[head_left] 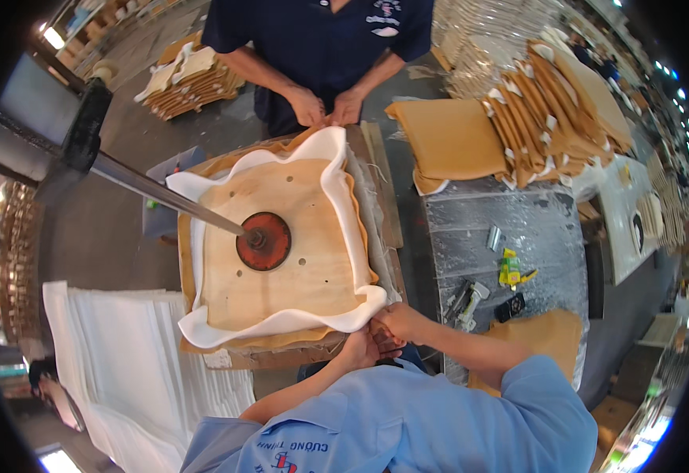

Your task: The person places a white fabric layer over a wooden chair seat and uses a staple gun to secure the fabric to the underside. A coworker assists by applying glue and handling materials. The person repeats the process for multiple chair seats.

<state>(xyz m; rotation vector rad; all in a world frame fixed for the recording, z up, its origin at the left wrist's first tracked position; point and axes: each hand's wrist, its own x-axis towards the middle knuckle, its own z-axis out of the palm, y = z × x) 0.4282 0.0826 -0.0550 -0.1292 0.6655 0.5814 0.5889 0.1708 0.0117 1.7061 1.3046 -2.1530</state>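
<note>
A square plywood seat panel [313, 193] with several holes lies on white foam [281, 325], whose edges stand up in waves around it. A tan cover [297, 342] shows under the foam. On the panel rests a round red pressing disc [277, 229] at the end of a metal rod [163, 193]. At the near right corner my left hand [363, 348] and my right hand [402, 323] are together, fingers closed at the cover's edge; the pinched part is mostly hidden. Across from me, a co-worker's two hands [329, 109] are at the far right corner.
Right of me, a worktable [471, 229] bears stacked tan cushions [447, 142], a staple gun [472, 303], a yellow-green tool [510, 270] and a tan piece [549, 339]. White foam sheets [135, 347] stand at the near left. More tan pieces [191, 83] are piled behind.
</note>
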